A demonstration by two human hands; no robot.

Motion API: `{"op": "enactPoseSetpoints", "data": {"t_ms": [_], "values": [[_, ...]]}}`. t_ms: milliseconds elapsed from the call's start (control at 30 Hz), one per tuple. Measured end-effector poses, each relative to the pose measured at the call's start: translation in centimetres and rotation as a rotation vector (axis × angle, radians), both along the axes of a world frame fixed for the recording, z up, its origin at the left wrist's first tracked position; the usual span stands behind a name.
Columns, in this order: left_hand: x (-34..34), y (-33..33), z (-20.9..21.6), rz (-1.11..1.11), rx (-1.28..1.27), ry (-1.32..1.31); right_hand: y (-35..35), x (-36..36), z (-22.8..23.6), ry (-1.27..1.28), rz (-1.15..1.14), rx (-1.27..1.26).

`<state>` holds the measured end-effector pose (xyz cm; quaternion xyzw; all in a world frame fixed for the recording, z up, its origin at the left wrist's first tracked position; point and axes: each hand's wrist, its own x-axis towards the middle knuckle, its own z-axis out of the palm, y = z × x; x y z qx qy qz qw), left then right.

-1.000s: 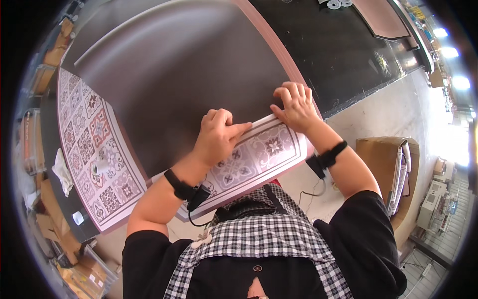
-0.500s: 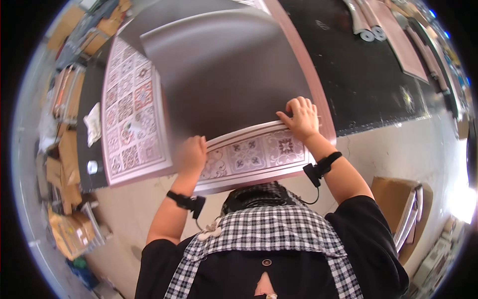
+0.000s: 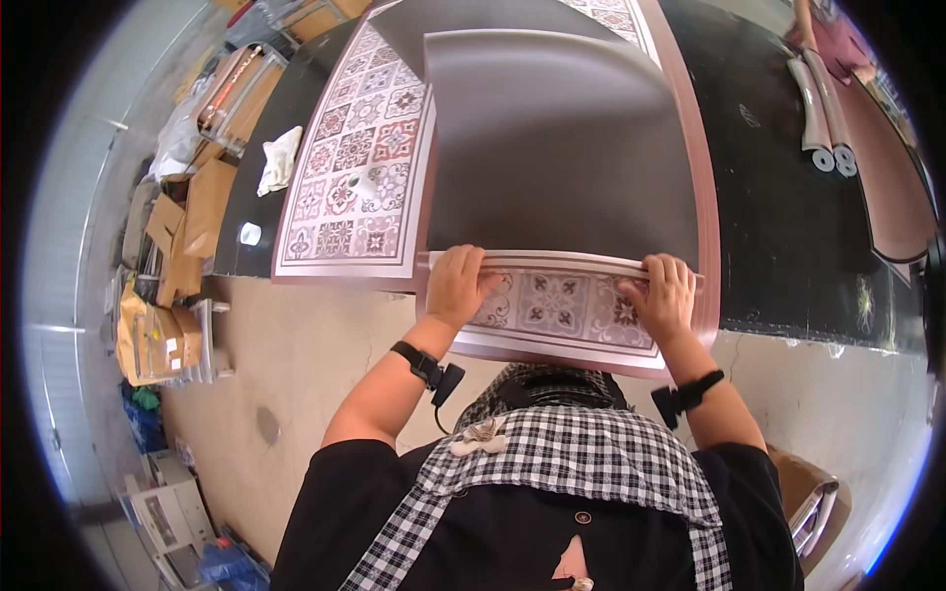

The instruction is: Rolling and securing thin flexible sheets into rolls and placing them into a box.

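Note:
A large patterned mat [image 3: 562,148] lies on the table with its plain dark underside up, its far edge curling upward. At the near end a strip of it is turned over, showing a tile-print face [image 3: 552,300] in white, pink and brown. My left hand [image 3: 455,288] grips the left part of this turned-over strip, fingers curled over the fold and thumb on the print. My right hand [image 3: 665,295] holds the right part of the same strip in a similar grip. The fingertips of both hands are partly hidden.
Under it lie more tile-print mats [image 3: 345,222] with a small white roll [image 3: 362,185] on top. The black table [image 3: 764,227] also bears a white cloth [image 3: 280,160], a white cup-like object [image 3: 249,233] and rolled mats [image 3: 828,118]. A person [image 3: 838,39] stands far right; cardboard boxes [image 3: 209,207] are at left.
My left hand has moved onto the strip's left part, and my right hand has closed on its right part. The view has shifted, and a person now appears at far right.

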<state>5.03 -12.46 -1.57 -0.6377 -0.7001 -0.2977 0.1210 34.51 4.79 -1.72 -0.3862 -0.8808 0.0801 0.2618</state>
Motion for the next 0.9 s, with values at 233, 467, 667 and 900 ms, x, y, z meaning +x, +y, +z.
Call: {"op": "enactPoseSetpoints", "data": {"t_ms": [233, 467, 667, 900], "values": [[-5.5, 4.9, 0.2, 0.040, -0.052, 0.011, 6.7, -3.3, 2.3, -0.089, 0.072, -0.103], [-4.7, 4.3, -0.7, 0.071, -0.143, -0.032, 4.3, -3.3, -0.1, 0.008, 0.011, 0.010], [-7.9, 8.5, 0.0, 0.005, -0.193, -0.009, 8.6, -5.8, 2.6, -0.090, 0.013, -0.071], [-8.4, 11.5, 0.2, 0.056, -0.150, 0.070, 11.2, -8.0, 0.8, -0.088, -0.018, -0.063]]}}
